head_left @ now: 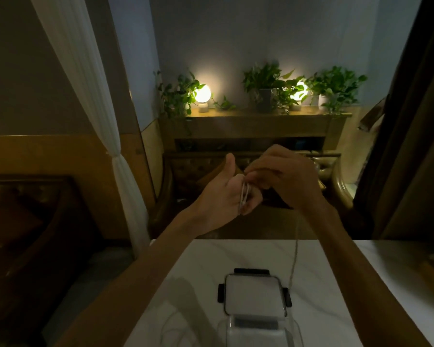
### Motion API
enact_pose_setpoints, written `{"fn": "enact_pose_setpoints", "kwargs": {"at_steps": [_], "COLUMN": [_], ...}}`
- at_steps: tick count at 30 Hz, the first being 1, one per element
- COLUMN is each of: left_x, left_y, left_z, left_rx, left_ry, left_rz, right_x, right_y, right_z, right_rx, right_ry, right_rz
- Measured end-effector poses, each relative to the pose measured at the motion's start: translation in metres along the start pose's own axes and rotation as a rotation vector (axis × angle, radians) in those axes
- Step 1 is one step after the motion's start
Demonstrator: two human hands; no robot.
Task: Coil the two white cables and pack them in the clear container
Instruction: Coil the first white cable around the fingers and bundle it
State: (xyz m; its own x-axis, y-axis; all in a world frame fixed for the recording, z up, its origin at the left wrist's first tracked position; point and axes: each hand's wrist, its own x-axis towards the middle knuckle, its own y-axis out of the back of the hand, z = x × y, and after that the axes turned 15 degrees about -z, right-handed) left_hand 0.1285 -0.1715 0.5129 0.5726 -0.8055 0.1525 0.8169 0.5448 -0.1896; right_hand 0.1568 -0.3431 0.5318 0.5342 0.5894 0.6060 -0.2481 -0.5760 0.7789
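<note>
My left hand [227, 194] is raised beyond the table's far edge, thumb up, with loops of a white cable [244, 197] wound around its fingers. My right hand [283, 176] pinches the same cable at those loops. The cable's loose end [295, 251] hangs down to the white marble table [201, 266] beside the container lid. A second white cable [176, 326] lies loose on the table at the lower left. The clear container [259, 329] stands open at the near edge, with its lid [254, 295], which has black clips, lying just behind it.
Past the table stand a dark wooden chair [176, 176] and a shelf with potted plants [263, 83] and two glowing round lamps [202, 93]. A white curtain [90, 96] hangs at the left, a dark one [411, 121] at the right.
</note>
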Motion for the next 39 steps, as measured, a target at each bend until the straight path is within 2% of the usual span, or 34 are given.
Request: {"fn": "enact_pose_setpoints", "kwargs": {"at_steps": [2,5,8,10,14,17,20,22,24,27,30,32,36,39], "left_x": [0.0,0.0,0.005,0.011,0.012,0.014,0.022,0.029,0.034,0.033,0.025,0.018,0.014,0.016], "left_y": [-0.001,-0.002,-0.004,-0.001,0.032,0.037,0.022,0.014,0.007,0.0,-0.001,-0.001,0.003,0.019], "left_z": [0.007,0.013,0.019,0.026,0.032,0.017,0.005,0.009,0.014,0.022,0.03,0.03,0.023,0.026], "left_rx": [-0.089,-0.174,-0.192,-0.249,-0.306,-0.242,-0.119,-0.001,0.115,0.125,0.045,-0.059,-0.231,-0.334], "left_ry": [0.014,0.014,-0.036,-0.107,-0.206,-0.095,0.048,0.084,0.079,0.025,0.048,0.061,0.006,-0.097], "left_rz": [-0.031,-0.095,-0.11,-0.021,0.239,0.291,0.19,0.165,0.147,0.075,0.001,-0.058,-0.117,0.006], "right_x": [0.01,0.017,0.012,0.0,-0.033,-0.038,-0.022,-0.013,-0.005,0.012,0.026,0.032,0.028,0.01], "right_y": [-0.002,-0.016,-0.037,-0.055,-0.063,-0.036,0.002,0.018,0.024,0.021,0.011,0.003,-0.025,-0.06], "right_z": [0.004,0.003,-0.014,-0.024,-0.034,-0.034,-0.016,-0.001,0.005,0.014,0.021,0.021,0.009,-0.008], "right_rx": [0.293,0.586,0.794,0.836,0.633,0.238,-0.267,-0.373,-0.35,-0.199,0.238,0.499,0.774,0.937], "right_ry": [-0.093,-0.194,-0.339,-0.413,-0.324,-0.253,-0.166,-0.052,0.05,0.074,-0.052,-0.151,-0.296,-0.499], "right_rz": [-0.024,-0.065,-0.139,-0.163,-0.295,-0.425,-0.296,-0.197,-0.108,0.011,0.04,-0.022,-0.257,-0.252]}}
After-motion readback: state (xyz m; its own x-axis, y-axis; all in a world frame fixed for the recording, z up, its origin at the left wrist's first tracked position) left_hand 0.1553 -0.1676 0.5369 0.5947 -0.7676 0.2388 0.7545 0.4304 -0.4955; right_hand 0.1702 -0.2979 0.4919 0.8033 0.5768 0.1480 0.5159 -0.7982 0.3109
